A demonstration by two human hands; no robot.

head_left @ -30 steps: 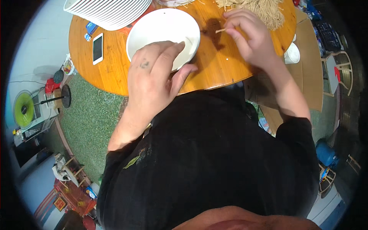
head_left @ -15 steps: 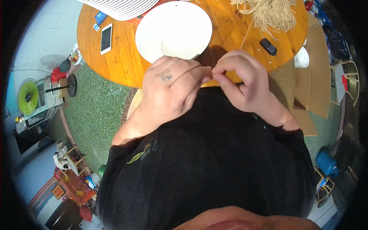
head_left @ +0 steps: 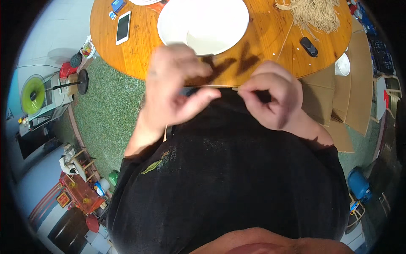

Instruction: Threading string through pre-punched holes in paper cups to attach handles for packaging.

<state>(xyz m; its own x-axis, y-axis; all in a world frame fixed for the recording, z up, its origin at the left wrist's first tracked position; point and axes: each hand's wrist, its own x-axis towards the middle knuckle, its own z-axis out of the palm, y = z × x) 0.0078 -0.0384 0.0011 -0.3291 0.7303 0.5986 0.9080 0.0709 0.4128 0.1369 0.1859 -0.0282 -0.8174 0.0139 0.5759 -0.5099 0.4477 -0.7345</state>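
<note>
In front of my chest, my left hand (head_left: 175, 89) is raised near the table's front edge, somewhat blurred. Its fingers are apart and nothing shows between thumb and fingertips. Thumb and forefinger of my right hand (head_left: 275, 95) are pinched together at the same edge. A tiny pale tip shows at that pinch, too small to name. Beyond the hands, a large white bowl (head_left: 224, 21) stands on the round wooden table (head_left: 270, 29). A bundle of tan strings (head_left: 317, 17) lies at the far right, one strand trailing toward me.
A white smartphone (head_left: 123, 28) and a small blue packet (head_left: 118, 5) lie at the table's left. A small black rounded device (head_left: 308, 46) rests at the right. Flattened cardboard (head_left: 355, 84) and a white bucket (head_left: 343, 65) are beyond the right edge. A fan (head_left: 33, 95) stands left.
My hands were together at the fingertips; the left has let go, opened and drawn away to the left. The right stays pinched. The view has shifted, so the table appears higher in the picture.
</note>
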